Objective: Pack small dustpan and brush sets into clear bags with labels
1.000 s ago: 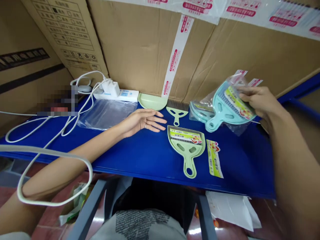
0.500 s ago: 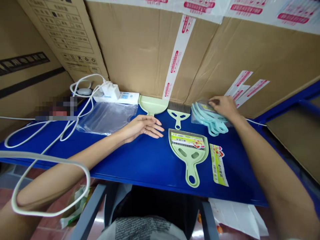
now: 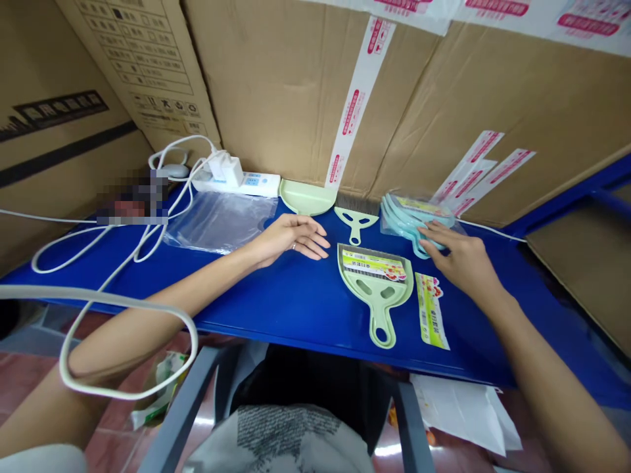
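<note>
My left hand (image 3: 296, 238) is open over the blue table, its fingers stretched out and nothing in them. At the back right lies a stack of light blue dustpan sets (image 3: 411, 213) in clear wrapping. My right hand (image 3: 453, 253) is at the handle end of that stack, fingers apart and fingertips at the handles. Between the hands a green dustpan (image 3: 348, 274) lies with a small brush (image 3: 378, 281) nested in it, and a label card (image 3: 367, 263) rests across the bristles. Another label card (image 3: 431, 312) lies to its right. Behind are a loose green brush (image 3: 355, 218) and a green dustpan (image 3: 306, 197).
Clear plastic bags (image 3: 221, 220) lie at the back left, before a white power strip (image 3: 256, 184). A white cable (image 3: 133, 295) loops over my left forearm. Cardboard (image 3: 276, 85) walls the table (image 3: 280, 302) at the back. A grey chair frame (image 3: 190, 401) is in front.
My right hand has moved from the top of the blue stack toward me, down to its handles. My left hand stays much the same. The whole view has shifted slightly.
</note>
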### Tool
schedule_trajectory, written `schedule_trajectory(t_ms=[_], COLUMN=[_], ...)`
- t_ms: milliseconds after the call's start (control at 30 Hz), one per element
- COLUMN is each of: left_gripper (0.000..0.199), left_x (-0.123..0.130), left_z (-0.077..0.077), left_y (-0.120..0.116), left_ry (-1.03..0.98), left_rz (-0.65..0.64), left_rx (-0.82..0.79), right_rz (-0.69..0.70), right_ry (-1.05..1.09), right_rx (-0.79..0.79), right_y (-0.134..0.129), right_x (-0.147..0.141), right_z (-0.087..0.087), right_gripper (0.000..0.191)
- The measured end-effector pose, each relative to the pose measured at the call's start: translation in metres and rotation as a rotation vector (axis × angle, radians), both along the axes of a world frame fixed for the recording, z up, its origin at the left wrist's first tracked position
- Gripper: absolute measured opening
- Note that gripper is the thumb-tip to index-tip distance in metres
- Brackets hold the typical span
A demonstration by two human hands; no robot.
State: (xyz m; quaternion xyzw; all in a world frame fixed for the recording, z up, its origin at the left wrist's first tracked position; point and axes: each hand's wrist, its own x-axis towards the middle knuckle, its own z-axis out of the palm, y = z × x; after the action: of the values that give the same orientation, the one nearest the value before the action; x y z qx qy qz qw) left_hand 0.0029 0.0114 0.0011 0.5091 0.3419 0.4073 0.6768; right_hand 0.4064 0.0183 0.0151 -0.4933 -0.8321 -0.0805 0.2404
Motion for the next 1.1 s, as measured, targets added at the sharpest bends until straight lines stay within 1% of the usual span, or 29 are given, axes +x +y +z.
schedule_trajectory(t_ms=[100, 233, 300, 367, 433, 467, 500, 533, 567, 600, 633, 667, 733, 767, 800, 867, 933, 1033, 1100], left_gripper=[0.014, 0.015, 0.015, 0.013, 0.011, 0.01, 0.01, 0.01, 0.011, 0.011, 0.012, 0.013, 0.014, 0.015, 0.016, 0.019, 0.023, 0.026, 0.028], left_x=[-0.001, -0.002, -0.002, -0.004, -0.011, -0.016, -0.021, -0.027, -0.032, -0.037, -0.041, -0.043, -0.042, -0.04, -0.038, -0.033, -0.03, -0.027, -0.025], left_z=[-0.001, -0.002, -0.001, 0.002, 0.007, 0.011, 0.014, 0.017, 0.019, 0.021, 0.021, 0.021, 0.02, 0.018, 0.016, 0.011, 0.007, 0.001, -0.001], left_y=[0.002, 0.003, 0.004, 0.007, 0.011, 0.014, 0.017, 0.02, 0.023, 0.025, 0.026, 0.027, 0.027, 0.026, 0.025, 0.023, 0.022, 0.022, 0.021], left_ry=[-0.002, 0.003, 0.02, 0.065, 0.143, 0.191, 0.245, 0.301, 0.354, 0.399, 0.433, 0.456, 0.5, 0.531, 0.569, 0.651, 0.719, 0.787, 0.794], left_rz=[-0.002, 0.01, 0.021, 0.06, 0.163, 0.24, 0.324, 0.4, 0.457, 0.489, 0.497, 0.49, 0.453, 0.43, 0.404, 0.352, 0.304, 0.237, 0.208], left_rx=[0.006, 0.018, 0.031, 0.074, 0.184, 0.263, 0.349, 0.434, 0.507, 0.563, 0.602, 0.624, 0.65, 0.667, 0.69, 0.748, 0.798, 0.83, 0.839], right_rz=[0.03, -0.011, -0.034, -0.043, -0.046, -0.032, 0.001, 0.066, 0.153, 0.242, 0.321, 0.375, 0.4, 0.385, 0.365, 0.327, 0.312, 0.291, 0.263], right_ry=[-0.008, -0.037, -0.051, -0.048, -0.02, -0.002, 0.009, 0.005, -0.019, -0.054, -0.096, -0.138, -0.206, -0.234, -0.261, -0.307, -0.326, -0.32, -0.308], right_rx=[-0.017, -0.033, -0.049, -0.034, 0.028, 0.048, 0.036, -0.019, -0.108, -0.215, -0.323, -0.418, -0.556, -0.605, -0.639, -0.679, -0.711, -0.77, -0.781], right_y=[0.009, 0.015, 0.013, 0.006, -0.006, -0.013, -0.02, -0.027, -0.032, -0.035, -0.037, -0.036, -0.032, -0.028, -0.025, -0.021, -0.02, -0.026, -0.032], right_x=[0.002, 0.005, 0.004, -0.002, -0.011, -0.016, -0.021, -0.025, -0.028, -0.03, -0.031, -0.031, -0.031, -0.031, -0.033, -0.037, -0.044, -0.055, -0.062], right_z=[-0.001, -0.003, -0.004, -0.002, 0.004, 0.008, 0.012, 0.016, 0.02, 0.024, 0.026, 0.027, 0.025, 0.023, 0.022, 0.019, 0.021, 0.025, 0.026], right_gripper=[0.039, 0.038, 0.037, 0.038, 0.041, 0.042, 0.042, 0.042, 0.044, 0.049, 0.061, 0.078, 0.114, 0.126, 0.135, 0.145, 0.149, 0.155, 0.162])
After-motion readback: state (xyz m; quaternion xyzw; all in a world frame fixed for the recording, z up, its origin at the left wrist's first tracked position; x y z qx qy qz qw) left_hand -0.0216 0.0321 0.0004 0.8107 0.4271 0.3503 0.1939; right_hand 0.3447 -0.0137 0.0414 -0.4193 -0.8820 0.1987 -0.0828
